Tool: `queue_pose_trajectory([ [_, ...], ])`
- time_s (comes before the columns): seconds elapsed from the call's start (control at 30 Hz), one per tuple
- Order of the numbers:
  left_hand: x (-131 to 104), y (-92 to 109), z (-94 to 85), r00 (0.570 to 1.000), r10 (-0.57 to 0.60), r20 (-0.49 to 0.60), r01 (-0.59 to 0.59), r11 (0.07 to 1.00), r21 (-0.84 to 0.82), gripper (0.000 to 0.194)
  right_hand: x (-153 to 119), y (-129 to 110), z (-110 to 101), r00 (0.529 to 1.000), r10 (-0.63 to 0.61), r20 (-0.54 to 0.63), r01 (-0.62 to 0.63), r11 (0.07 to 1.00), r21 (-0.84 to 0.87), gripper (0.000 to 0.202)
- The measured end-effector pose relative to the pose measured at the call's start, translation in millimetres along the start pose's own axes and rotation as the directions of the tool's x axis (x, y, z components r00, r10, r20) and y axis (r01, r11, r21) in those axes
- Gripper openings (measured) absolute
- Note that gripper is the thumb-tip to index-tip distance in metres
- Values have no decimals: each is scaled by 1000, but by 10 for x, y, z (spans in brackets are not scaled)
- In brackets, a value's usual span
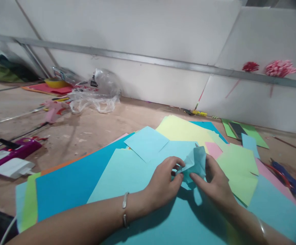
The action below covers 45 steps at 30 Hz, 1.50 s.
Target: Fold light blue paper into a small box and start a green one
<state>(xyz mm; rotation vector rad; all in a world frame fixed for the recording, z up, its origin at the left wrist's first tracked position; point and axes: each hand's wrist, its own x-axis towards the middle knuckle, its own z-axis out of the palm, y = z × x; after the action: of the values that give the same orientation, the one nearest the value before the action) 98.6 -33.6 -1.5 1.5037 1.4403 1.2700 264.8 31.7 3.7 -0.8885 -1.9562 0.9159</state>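
Observation:
A small folded piece of light blue paper [198, 161] is held up between both hands over the spread paper sheets. My left hand [167, 178] pinches its left corner between thumb and fingers. On the other side, my right hand [213, 180] grips the right edge, thumb in front and fingers behind, partly hidden. Beneath them lie large light blue sheets [119, 173], and a loose light blue square [147, 141] rests just beyond my left hand.
Dark blue sheets [68, 183] lie left, yellow [181, 129] and green ones [240, 160] behind and right. Far left are a purple power strip [22, 149], a pink glue gun [53, 110] and a plastic bag [104, 88]. Blue-handled pliers [291, 178] lie right.

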Motion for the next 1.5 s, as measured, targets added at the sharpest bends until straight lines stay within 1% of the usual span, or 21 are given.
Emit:
queue_pose_trajectory([
  [0.07,-17,-5,8,997,78,0,-78,997,30,21,10,6,-15,1000,-13,-10,13,1000,28,52],
  [0.1,-26,-7,9,993,116,0,-115,992,54,23,15,10,-29,999,-27,-21,27,1000,14,60],
  [0.17,-33,-10,6,987,160,0,-159,981,112,29,26,12,-66,995,-80,-59,77,996,-53,73],
  [0.2,-31,-11,3,987,163,0,-161,977,140,31,31,8,-87,989,-123,-76,115,988,-101,76],
  [0.27,-14,-16,-6,989,145,1,-143,976,166,29,36,-14,-123,964,-260,-53,242,942,-231,72],
  [0.33,10,-26,-14,994,108,-2,-107,982,157,23,33,-46,-145,911,-411,24,392,847,-359,58],
  [0.4,28,-40,-16,997,73,-3,-72,989,129,21,25,-78,-149,857,-508,90,492,753,-436,42],
  [0.43,33,-46,-15,998,65,-2,-64,991,115,21,21,-91,-147,842,-531,99,514,731,-450,36],
  [0.53,24,-48,-11,997,71,24,-73,994,83,24,16,-125,-143,835,-540,106,528,732,-430,20],
  [0.63,-1,-24,-11,994,52,95,-57,997,44,27,19,-158,-157,849,-519,97,513,769,-380,20],
  [0.67,-8,-15,-13,992,32,121,-35,999,27,33,19,-168,-166,856,-511,82,502,782,-370,20],
  [0.77,-15,2,-19,980,-34,197,36,999,-2,60,18,-184,-195,862,-505,41,486,801,-348,20],
  [0.8,-11,3,-21,974,-50,222,53,999,-6,65,18,-183,-201,860,-509,43,491,801,-343,20],
  [0.83,-4,3,-24,968,-61,245,64,998,-5,64,18,-178,-203,855,-517,53,501,794,-345,20],
  [0.9,12,-4,-27,961,-69,269,73,997,-5,53,21,-156,-194,835,-543,91,532,756,-382,21],
  [1.0,28,-16,-27,964,-53,261,55,998,1,43,28,-105,-153,798,-586,144,575,668,-472,25],
  [1.1,26,-23,-21,973,-44,225,45,999,0,45,30,-59,-112,764,-616,189,617,614,-493,29],
  [1.2,16,-22,-14,976,-57,208,60,998,-9,46,26,-45,-92,738,-627,250,654,573,-494,25],
  [1.27,11,-20,-11,978,-67,196,72,997,-17,47,18,-63,-85,725,-635,266,666,548,-506,19],
  [1.37,8,-19,-9,981,-74,181,77,997,-12,49,-1,-119,-72,713,-658,242,674,548,-496,15],
  [1.5,0,-19,-7,984,-39,175,43,999,-17,55,-22,-179,-64,725,-652,220,669,592,-449,22],
])
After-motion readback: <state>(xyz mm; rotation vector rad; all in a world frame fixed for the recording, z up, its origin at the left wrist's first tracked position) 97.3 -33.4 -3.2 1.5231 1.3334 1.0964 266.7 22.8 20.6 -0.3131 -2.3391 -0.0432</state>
